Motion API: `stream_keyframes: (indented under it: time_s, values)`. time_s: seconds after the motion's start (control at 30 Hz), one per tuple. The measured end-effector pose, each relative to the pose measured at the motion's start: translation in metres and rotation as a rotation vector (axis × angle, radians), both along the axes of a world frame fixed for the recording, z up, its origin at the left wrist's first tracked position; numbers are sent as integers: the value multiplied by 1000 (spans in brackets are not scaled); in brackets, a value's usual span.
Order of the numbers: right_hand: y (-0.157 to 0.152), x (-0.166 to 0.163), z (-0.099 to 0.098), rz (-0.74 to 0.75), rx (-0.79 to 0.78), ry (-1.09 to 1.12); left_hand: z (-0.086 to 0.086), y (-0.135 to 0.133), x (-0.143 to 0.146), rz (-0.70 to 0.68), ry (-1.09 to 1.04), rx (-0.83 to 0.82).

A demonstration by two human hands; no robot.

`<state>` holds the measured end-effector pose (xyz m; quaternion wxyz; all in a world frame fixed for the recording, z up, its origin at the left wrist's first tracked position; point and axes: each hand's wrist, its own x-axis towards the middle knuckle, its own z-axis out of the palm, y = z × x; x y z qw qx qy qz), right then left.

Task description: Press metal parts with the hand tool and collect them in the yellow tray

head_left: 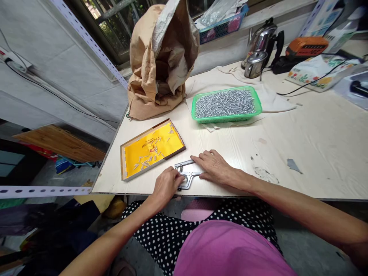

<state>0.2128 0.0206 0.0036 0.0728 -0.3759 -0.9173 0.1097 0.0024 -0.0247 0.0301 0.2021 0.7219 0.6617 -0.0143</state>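
Observation:
A flat grey metal jig plate (186,168) lies at the near edge of the pale wooden table (301,153). My left hand (166,186) curls over the plate's near left corner, fingers closed on it. Flat on the plate's right side rests my right hand (214,166), fingers stretched toward the left. Left of the hands sits a shallow wooden tray with a yellow liner (151,149) holding several small metal pins. Farther back, a green plastic basket (226,104) is full of the same silver pins.
A crumpled brown paper sack (161,61) stands at the table's back left. A steel kettle (260,48), an orange and black tool (301,50), a patterned box (316,71) and a black cable (310,82) occupy the back right. White cloth (273,97) lies under the basket.

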Motion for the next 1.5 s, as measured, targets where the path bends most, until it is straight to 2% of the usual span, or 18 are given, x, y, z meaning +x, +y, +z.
stream_keyframes:
  time_s: [0.1, 0.23, 0.37, 0.53, 0.83, 1.03, 1.13, 1.23, 1.37, 1.5]
  values:
    - [-3, 1, -4, -2, 6, 49, -6, 5, 16, -279, 3, 145]
    - [-4, 9, -12, -33, -23, 80, -20, 26, 26, -524, -29, 168]
    - [-7, 23, -10, -112, -34, 46, -19, 40, 30, -566, 66, 129]
    - [-9, 26, -5, -96, -30, 43, -8, 49, 41, -637, 100, 69]
    - [-12, 15, -28, -71, 0, 50, -19, 45, 44, -619, 90, 61]
    - [-8, 23, -21, -107, 33, 86, -19, 40, 42, -554, 134, 151]
    - [0, 32, -15, -91, 17, 91, -26, 21, 43, -472, 97, 298]
    - [7, 38, -17, -90, 10, 91, -38, -9, 49, -487, 7, 411]
    - [20, 35, -24, -152, 20, 59, -55, -38, 59, -503, -114, 413]
    - [44, 31, -24, -205, 57, 15, -62, -44, 60, -467, -222, 386]
